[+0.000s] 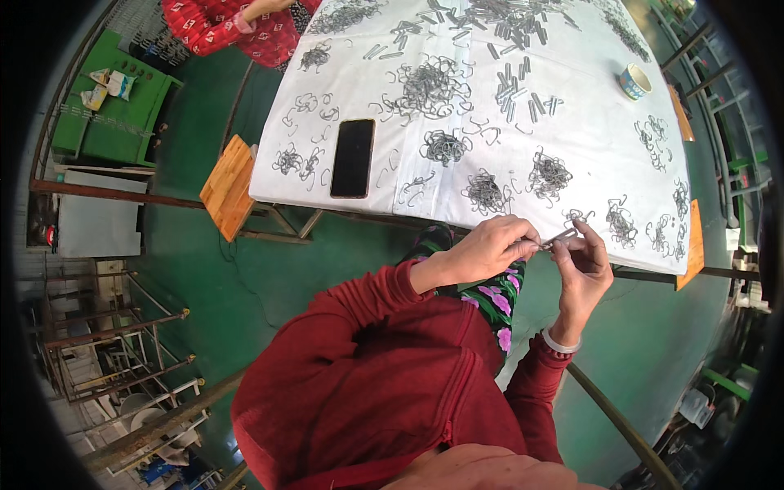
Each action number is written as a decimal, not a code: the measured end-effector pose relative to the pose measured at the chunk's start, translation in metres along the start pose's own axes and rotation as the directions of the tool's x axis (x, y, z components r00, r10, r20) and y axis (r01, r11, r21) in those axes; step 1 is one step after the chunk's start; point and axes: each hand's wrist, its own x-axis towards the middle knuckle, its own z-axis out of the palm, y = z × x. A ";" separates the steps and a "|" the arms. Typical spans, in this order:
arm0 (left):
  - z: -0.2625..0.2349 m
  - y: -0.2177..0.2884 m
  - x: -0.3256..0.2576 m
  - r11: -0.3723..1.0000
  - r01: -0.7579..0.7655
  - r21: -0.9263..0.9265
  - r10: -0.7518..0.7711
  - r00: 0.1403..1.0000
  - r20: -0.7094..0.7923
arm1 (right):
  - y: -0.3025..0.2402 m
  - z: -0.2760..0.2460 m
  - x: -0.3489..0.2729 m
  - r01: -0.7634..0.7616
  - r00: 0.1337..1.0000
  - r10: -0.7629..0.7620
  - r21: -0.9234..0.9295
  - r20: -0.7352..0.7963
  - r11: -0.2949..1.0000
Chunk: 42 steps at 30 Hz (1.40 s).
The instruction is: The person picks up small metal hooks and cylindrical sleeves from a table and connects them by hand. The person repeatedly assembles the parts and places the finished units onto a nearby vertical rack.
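Just off the near edge of the white-covered table [392, 192], my two hands meet at a small, narrow grey metal piece [560, 238]. My left hand [494, 245] pinches its left end between thumb and fingers. At the other end, the thumb and fingertips of my right hand [586, 276] close around it. Whether a thin wire hook is also in my fingers is too small to make out. A pile of bent wire hooks [485, 193] lies on the cloth just beyond my left hand, and another hook pile [621, 224] is beside my right fingers.
Loose grey metal strips [518, 28] cover the table's far middle, near a large hook heap [429, 86]. A dark phone [353, 159] lies at left, a paper cup [634, 82] at far right. Wooden stools [230, 184] flank the table. Another person in a red patterned sleeve [208, 28] is at far left.
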 end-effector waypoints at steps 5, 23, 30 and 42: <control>-0.002 -0.013 0.001 0.998 -0.056 0.032 0.056 0.998 0.021 | 0.016 -0.005 -0.008 -0.059 0.993 0.070 0.120 -0.091 0.991; -0.185 -0.176 0.159 0.671 -0.276 0.689 -0.099 0.887 0.451 | 0.036 -0.021 0.005 -0.164 0.965 0.189 0.143 -0.183 0.976; -0.079 -0.172 0.158 0.710 -0.492 0.504 0.293 0.857 0.423 | 0.025 -0.015 0.017 -0.073 0.979 0.086 0.080 -0.183 0.994; -0.184 -0.195 0.135 0.503 0.170 0.847 -0.050 0.985 -0.168 | 0.011 -0.015 -0.001 -0.048 0.973 0.053 0.030 -0.224 0.998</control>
